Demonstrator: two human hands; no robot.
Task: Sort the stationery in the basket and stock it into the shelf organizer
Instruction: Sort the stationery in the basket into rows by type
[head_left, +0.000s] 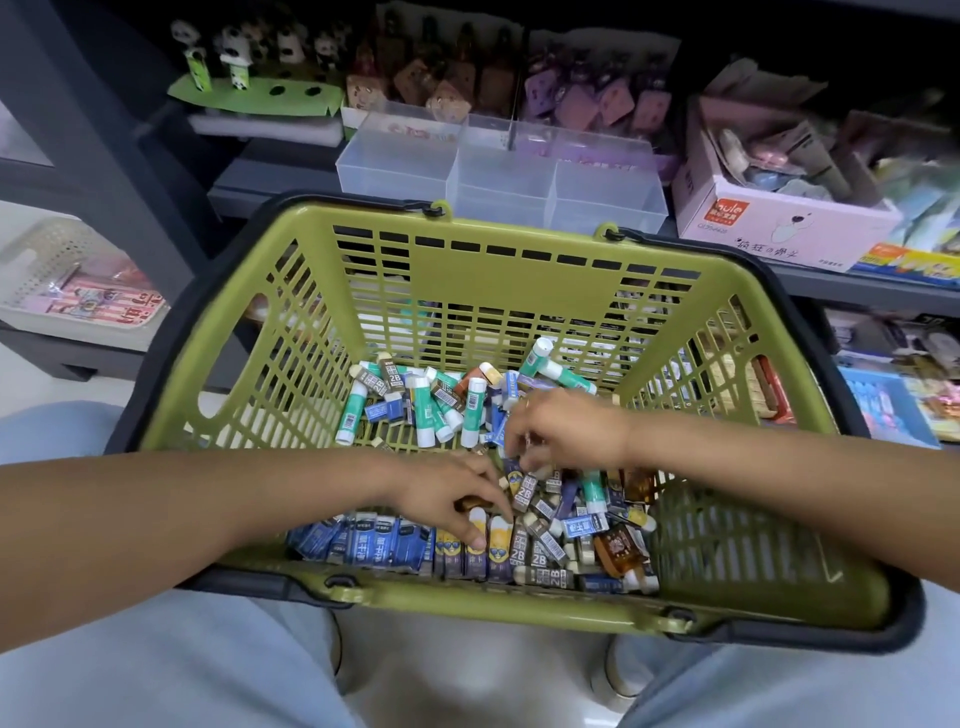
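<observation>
Blue erasers (358, 543): we have them ranked along the basket (291, 260) near wall. Left hand (447, 499) pinches a brown eraser (470, 504); right hand (561, 428), fingers curled in the unsorted pile, grip unclear. Shelf organizer (498, 171) beyond: nothing stocked yet.

Both forearms are bare from the frame edges to the wrists, with no sleeve, watch or bracelet in view. The right hand (563, 428) wears a thin ring on one finger, while the left hand (452, 493) carries nothing on its fingers and has short, plain nails. The legs are covered in pale blue-grey trousers (156, 670) of smooth cloth, filling the lower corners of the view, and a light-coloured shoe (621, 670) with an off-white rubber edge shows between them on the right side.
</observation>
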